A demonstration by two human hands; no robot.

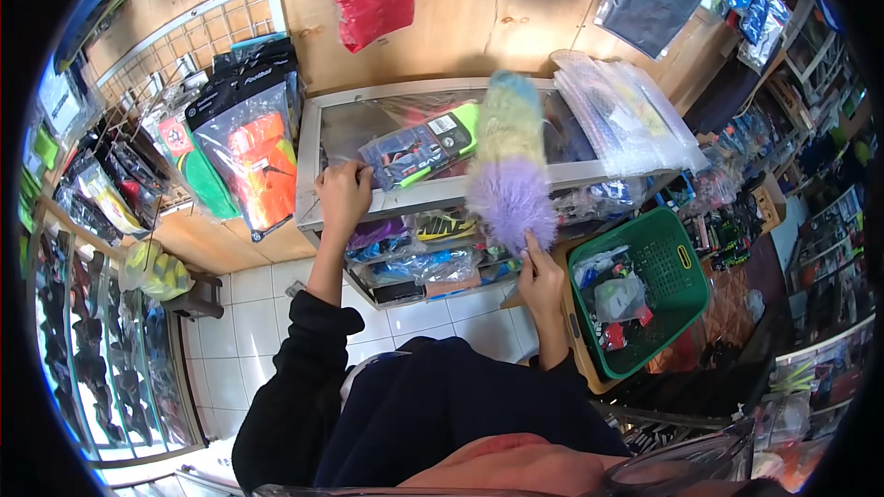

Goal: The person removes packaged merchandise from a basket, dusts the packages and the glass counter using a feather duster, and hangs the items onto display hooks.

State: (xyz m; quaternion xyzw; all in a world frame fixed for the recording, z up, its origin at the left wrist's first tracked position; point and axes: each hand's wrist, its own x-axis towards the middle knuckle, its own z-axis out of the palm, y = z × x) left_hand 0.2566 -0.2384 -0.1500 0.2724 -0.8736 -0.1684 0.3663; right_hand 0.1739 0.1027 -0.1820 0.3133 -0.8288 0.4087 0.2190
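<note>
My right hand [541, 278] is closed around the lower end of a fluffy feather duster [511, 156]. The duster runs from purple near my fingers through yellow to blue at the tip, and lies over the top of a glass display case [414, 189]. My left hand [343, 191] rests on the case's front frame at the left, fingers slightly bent and holding nothing I can see. Just beside its fingertips lies a packaged item [424, 144] with a lime-green edge and a dark printed front. The duster's handle is hidden by my right hand.
Bubble-wrap sheets [631, 115] lie on the case's right end. A green basket [677, 290] with small packets stands at the right. Several plastic-wrapped goods [424, 267] fill the shelves below the glass. Packaged sports items [249, 147] hang at the left, near a stool [201, 296].
</note>
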